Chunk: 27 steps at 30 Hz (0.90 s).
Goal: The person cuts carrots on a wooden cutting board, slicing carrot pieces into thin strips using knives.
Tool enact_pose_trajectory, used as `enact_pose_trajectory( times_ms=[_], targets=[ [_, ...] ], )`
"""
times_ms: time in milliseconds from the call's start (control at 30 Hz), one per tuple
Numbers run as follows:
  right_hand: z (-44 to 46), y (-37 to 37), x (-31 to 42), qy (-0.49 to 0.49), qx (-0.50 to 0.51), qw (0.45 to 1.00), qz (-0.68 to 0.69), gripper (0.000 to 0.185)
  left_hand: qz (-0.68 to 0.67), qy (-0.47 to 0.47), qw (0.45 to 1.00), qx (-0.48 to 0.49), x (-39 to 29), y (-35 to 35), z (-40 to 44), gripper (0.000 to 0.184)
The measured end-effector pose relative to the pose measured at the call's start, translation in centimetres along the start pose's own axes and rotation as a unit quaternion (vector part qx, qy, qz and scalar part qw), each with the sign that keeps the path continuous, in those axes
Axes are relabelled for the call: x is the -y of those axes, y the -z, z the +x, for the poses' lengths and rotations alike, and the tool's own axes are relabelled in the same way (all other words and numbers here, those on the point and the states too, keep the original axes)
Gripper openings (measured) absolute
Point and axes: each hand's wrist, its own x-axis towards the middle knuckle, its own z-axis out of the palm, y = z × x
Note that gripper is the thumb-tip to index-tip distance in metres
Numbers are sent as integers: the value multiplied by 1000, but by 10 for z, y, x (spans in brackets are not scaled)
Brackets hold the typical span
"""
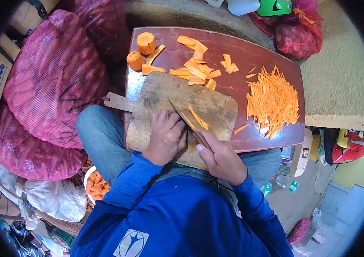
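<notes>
My right hand [225, 158] is wrapped round the handle of a knife [181, 113], whose dark blade points up and left over the wooden cutting board [152, 94]. Just left of the blade, my left hand [165, 136] presses on the board with curled fingers; whatever lies under them is hidden. A few cut carrot strips [198, 118] lie right of the knife. Beyond the board, on the red-brown table [233, 51], are carrot slices [197, 70] and two carrot chunks [146, 43]. A heap of thin carrot sticks [273, 100] sits at the table's right.
Large red mesh sacks [57, 81] bulge on the left. Below them stands a white container [87, 176] of peeled carrots. Another red mesh bag [297, 38] rests behind the table's right corner. Plastic bottles [293, 186] lie on the floor at right, and a person in red [350, 147] is farther off.
</notes>
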Motion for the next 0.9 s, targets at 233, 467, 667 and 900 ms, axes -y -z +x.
enact_pose_trajectory(
  times_ms=[233, 467, 667, 900],
  targets=[
    [-7, 6, 0, -32, -21, 997, 70, 49, -10, 11, 1000, -8, 2, -1, -5, 25],
    [-10, 9, 13, -66, 30, 996, 54, 48, -7, 11, 1000, -12, -1, 2, -2, 25],
    [-3, -3, 4, -41, 21, 999, -1, 47, 3, 10, 1000, 7, -1, 3, -2, 23],
    [-3, -4, 3, -23, -37, 996, 79, 46, -4, 23, 999, -23, 2, -1, -5, 22]
  ],
)
